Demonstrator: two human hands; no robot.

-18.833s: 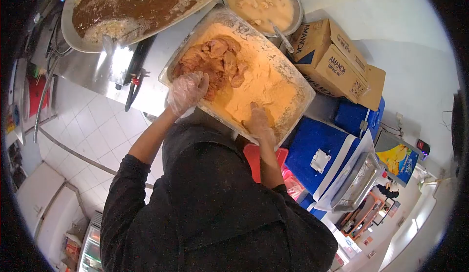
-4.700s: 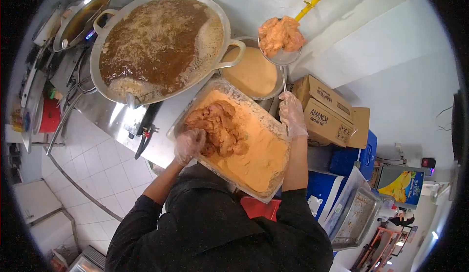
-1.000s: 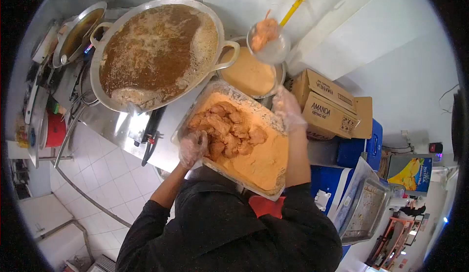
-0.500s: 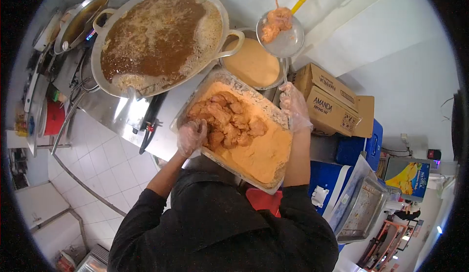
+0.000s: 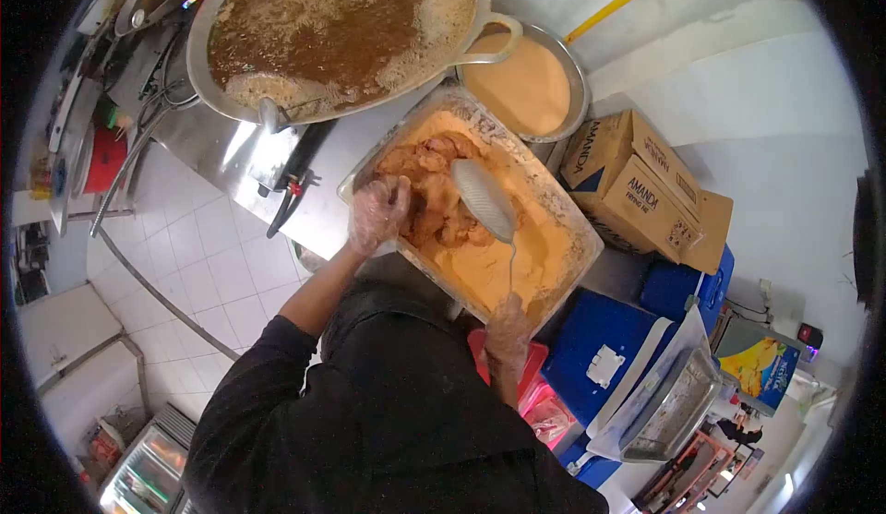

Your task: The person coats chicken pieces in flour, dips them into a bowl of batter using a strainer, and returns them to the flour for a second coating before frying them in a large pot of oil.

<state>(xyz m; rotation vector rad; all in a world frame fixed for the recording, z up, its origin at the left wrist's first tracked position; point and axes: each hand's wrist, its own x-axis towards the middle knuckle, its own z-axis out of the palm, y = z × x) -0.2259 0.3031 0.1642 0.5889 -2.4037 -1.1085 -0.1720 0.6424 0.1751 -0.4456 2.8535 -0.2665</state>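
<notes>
A long metal tray [image 5: 580,254] of orange-tinted flour [image 5: 531,254] lies before me, with coated chicken pieces [image 5: 406,165] heaped toward its far left part. My right hand [image 5: 509,329], in a clear plastic glove, is closed round the handle of a mesh skimmer [image 5: 484,202]. The skimmer's bowl is over the chicken, its rounded underside showing. At the tray's left edge, beside the chicken, my gloved left hand [image 5: 377,214] has its fingers bent and somewhat apart; nothing shows in it.
A big wok [image 5: 196,62] of bubbling brown oil stands at the upper left. Next to it is a metal bowl [image 5: 580,99] of orange batter. Cardboard boxes [image 5: 637,186] and a blue cooler [image 5: 591,334] are on the right. A hose [image 5: 161,283] runs along the left.
My right hand has brought the skimmer from above the batter bowl to over the tray and turned it over; the chicken is out of it. My left hand has drawn back slightly from the pieces.
</notes>
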